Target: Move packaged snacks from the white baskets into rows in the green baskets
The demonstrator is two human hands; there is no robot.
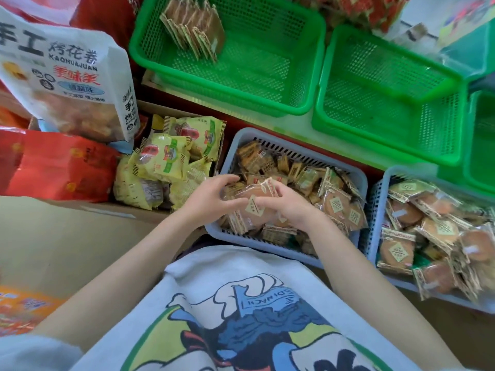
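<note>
A white basket (359, 180) in front of me is full of brown wrapped snack packets. Over it, my left hand (211, 199) and my right hand (286, 204) together hold a small stack of packets (254, 204), fingers curled round its two ends. A second white basket (375, 210) at the right holds several round cakes in clear wrappers (396, 250). On the shelf above, the left green basket (267, 103) has a short row of upright packets (195, 30) at its back left. The middle green basket (388, 129) holds nothing.
A cardboard box of yellow snack packets (166, 159) stands left of the white basket. A big white snack bag (67, 81) and red bags (61, 167) lie at the far left. A third green basket (482, 145) shows at the right edge. A cardboard flap (67, 236) covers the lower left.
</note>
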